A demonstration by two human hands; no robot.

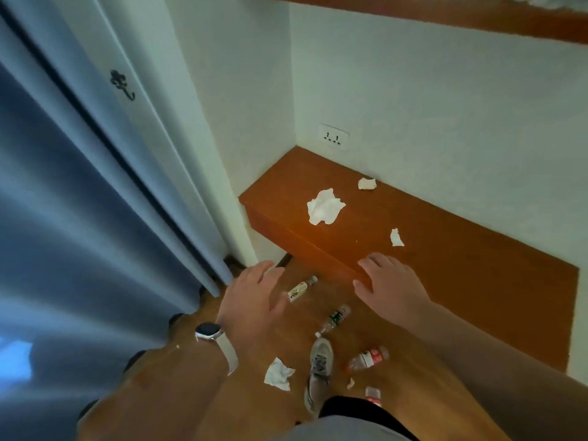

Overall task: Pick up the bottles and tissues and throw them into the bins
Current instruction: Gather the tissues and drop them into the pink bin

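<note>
— Where is the rubbish?
— Three crumpled white paper tissues lie on the smooth orange wooden worktop [445, 249]: the biggest tissue [325, 206] near its left end, a small wad [367, 183] at the back edge, and a torn scrap [396, 237] nearer the front edge. A green-labelled clear plastic bottle [334, 318] and a red-labelled clear plastic bottle [367, 359] lie on the wooden floor [331, 291].
— And the hands?
— The left hand [254, 297] and right hand [391, 284] hover, fingers loosely spread, holding nothing.
</note>
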